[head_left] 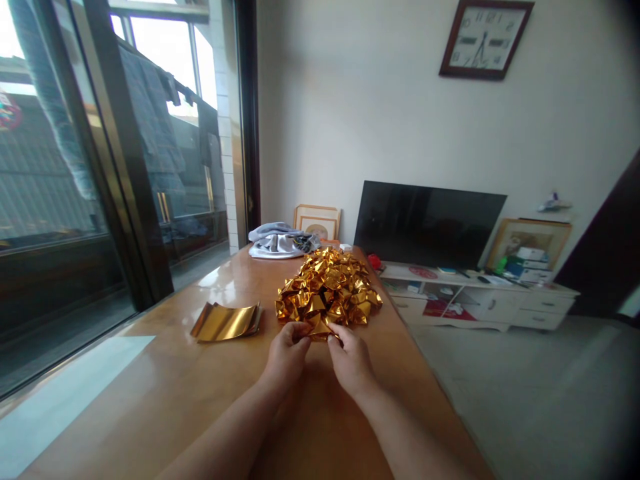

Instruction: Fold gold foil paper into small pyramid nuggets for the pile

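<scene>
Between my two hands is a folded piece of shiny gold foil paper (319, 328), pinched at both ends. My left hand (289, 350) grips its left end between thumb and fingers. At its right end, my right hand (349, 355) pinches it the same way. Just beyond my fingers rises a heap of folded gold foil pieces (333, 283), and some of them sit right behind the one I hold. To the left of my left hand lies a stack of flat, slightly curled gold foil sheets (227, 322).
The glossy wooden table (200, 393) carries a pale sheet (75, 400) at its left edge and folded grey cloth (280, 240) at the far end. Beyond its right edge stand a low white cabinet (500, 303) and a television (430, 223). A glass sliding door (115, 167) is at left.
</scene>
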`<state>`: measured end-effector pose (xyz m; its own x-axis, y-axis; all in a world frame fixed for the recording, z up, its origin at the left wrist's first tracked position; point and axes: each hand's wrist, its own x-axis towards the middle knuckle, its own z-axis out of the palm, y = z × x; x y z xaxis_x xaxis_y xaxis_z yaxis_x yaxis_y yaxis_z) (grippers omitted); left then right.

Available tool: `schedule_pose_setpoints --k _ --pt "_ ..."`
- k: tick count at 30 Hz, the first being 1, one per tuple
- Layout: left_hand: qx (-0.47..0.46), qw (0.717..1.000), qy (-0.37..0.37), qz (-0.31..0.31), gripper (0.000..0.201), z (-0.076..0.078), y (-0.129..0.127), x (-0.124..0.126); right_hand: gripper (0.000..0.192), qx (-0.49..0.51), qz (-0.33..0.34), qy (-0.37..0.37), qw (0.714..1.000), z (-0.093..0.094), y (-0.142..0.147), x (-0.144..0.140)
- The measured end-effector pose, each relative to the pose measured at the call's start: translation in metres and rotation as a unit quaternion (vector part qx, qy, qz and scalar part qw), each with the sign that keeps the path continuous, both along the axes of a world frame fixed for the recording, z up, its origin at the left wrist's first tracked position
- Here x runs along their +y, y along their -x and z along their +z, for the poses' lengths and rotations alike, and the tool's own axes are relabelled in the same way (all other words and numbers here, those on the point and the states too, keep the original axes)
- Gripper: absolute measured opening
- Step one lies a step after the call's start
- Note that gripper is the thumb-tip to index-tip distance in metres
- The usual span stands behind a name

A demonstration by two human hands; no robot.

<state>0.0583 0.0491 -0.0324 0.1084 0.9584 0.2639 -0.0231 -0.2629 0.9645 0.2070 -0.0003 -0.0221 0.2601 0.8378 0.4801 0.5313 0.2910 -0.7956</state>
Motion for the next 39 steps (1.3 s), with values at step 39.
schedule_pose_setpoints --k 39 --pt "0.014 0.998 0.052 -0.024 0.023 0.0051 0.0035 -0.0010 0.028 0.018 -0.024 0.053 0.998 0.0025 -0.0041 -0.0052"
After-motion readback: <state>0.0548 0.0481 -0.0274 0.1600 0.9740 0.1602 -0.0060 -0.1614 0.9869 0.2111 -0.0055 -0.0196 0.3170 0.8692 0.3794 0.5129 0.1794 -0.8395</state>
